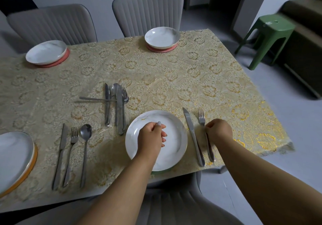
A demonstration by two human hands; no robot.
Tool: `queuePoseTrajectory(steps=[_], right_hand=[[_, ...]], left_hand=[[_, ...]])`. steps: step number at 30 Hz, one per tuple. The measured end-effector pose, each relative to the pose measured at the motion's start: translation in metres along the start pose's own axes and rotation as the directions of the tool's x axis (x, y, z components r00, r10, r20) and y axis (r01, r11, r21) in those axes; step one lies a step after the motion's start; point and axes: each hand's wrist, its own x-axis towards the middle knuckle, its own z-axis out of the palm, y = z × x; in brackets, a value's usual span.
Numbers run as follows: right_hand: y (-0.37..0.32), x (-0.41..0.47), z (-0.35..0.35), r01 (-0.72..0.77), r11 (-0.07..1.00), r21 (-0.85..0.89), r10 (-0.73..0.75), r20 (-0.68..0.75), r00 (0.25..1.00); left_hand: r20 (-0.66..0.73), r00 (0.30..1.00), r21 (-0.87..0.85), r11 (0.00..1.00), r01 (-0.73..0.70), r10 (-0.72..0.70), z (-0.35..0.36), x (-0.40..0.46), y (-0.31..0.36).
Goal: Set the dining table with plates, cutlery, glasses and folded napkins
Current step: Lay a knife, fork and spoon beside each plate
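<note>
Head view, right hand: the right hand has its fingers curled round the handle of a fork, which lies on the table just right of a knife.
Head view, left hand: the left hand hovers over the near plate, fingers loosely curled; whether they pinch something small I cannot tell.
Near plate: white, at the table's near edge, the knife just beside it on the right.
Left setting: a knife, fork and spoon lie side by side, right of a plate on an orange mat.
Spare cutlery: a loose pile lies mid-table.
Far side: two plates sit on red mats before grey chairs.
Floor: a green stool stands right of the table.
</note>
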Motion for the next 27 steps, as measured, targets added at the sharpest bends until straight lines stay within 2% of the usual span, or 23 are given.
queuePoseTrajectory(steps=[3,4,8,13,17,21,27], right_hand=[[-0.001,-0.009,0.005,0.081,0.996,-0.028,-0.084,-0.122,0.989],[-0.003,-0.016,0.008,0.123,0.99,-0.068,-0.131,-0.122,0.984],[-0.007,-0.036,0.021,0.247,0.935,-0.254,-0.251,0.018,0.968],[-0.002,-0.034,0.018,0.189,0.94,-0.283,-0.201,-0.013,0.98],[0.0,-0.036,0.014,0.202,0.95,-0.239,-0.21,-0.007,0.978],[0.01,-0.031,0.012,0.129,0.987,-0.1,-0.143,-0.153,0.978],[0.022,-0.023,0.007,0.124,0.975,-0.185,-0.145,-0.1,0.984]], left_hand=[[-0.001,1.0,0.005,1.0,-0.001,0.001,0.001,0.0,-0.001],[-0.002,1.0,0.006,1.0,-0.001,0.001,0.001,0.001,-0.001],[0.001,1.0,0.02,1.0,-0.002,0.002,0.003,0.002,-0.001],[0.002,1.0,0.003,1.0,0.0,0.0,0.002,0.002,-0.001],[0.005,1.0,0.002,1.0,0.003,-0.003,0.002,0.002,-0.001],[0.01,1.0,-0.004,1.0,0.005,-0.005,0.001,0.002,0.0],[0.011,1.0,-0.016,1.0,0.008,-0.008,0.002,0.004,-0.001]])
